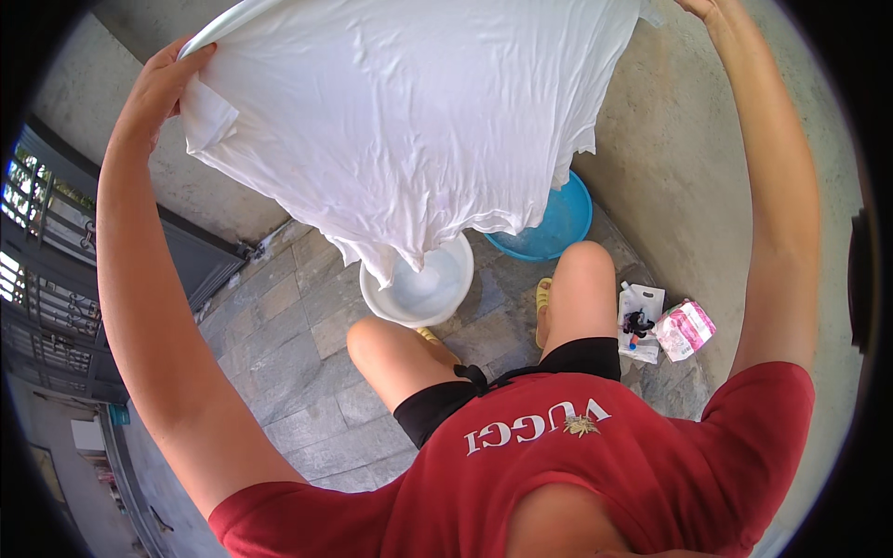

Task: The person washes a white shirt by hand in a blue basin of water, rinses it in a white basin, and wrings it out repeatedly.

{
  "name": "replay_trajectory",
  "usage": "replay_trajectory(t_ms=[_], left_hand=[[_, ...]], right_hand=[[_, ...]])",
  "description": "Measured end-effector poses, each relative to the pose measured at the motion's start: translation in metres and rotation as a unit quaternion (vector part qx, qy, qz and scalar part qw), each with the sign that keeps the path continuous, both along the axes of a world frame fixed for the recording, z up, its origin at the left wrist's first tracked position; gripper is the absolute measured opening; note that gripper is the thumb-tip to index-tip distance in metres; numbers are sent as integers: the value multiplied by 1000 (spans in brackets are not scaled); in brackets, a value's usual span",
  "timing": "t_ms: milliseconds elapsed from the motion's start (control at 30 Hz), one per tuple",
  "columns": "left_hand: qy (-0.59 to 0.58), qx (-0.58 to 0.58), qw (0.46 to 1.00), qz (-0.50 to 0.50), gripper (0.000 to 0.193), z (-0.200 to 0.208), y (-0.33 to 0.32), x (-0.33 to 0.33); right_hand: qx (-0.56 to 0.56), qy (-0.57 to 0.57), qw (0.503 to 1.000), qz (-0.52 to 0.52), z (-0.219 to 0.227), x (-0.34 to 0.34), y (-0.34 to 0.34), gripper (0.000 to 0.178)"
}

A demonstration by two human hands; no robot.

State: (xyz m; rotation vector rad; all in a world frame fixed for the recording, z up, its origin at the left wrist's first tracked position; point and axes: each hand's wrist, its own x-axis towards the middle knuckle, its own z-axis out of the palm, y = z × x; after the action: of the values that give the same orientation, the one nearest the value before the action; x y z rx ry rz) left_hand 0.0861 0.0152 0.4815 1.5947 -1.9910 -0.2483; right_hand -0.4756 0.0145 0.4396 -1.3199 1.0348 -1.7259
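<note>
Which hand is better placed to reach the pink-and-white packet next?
Probably the right hand: the packet lies on that side, near the wall. The left hand is on the other side, gripping the white cloth. The right hand is partly out of view.

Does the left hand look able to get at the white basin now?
Probably not immediately: the left hand is raised, gripping the white cloth, whose lower edge hangs across part of the white basin in this view. The basin's right side looks uncovered.

One wide fisheye view looked steeply down from the wearer's head, close above the red shirt (521, 474), facing forward over the paved floor (307, 372).
</note>
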Motion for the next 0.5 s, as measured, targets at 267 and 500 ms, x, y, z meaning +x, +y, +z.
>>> replay_trajectory(t_ms=[267, 500], left_hand=[[54, 0, 998, 14, 40, -15, -4, -28], [241, 197, 924, -221, 53, -93, 14, -135]], right_hand=[[12, 65, 996, -51, -14, 3, 12, 8], [66, 251, 951, 169, -89, 171, 6, 20]])
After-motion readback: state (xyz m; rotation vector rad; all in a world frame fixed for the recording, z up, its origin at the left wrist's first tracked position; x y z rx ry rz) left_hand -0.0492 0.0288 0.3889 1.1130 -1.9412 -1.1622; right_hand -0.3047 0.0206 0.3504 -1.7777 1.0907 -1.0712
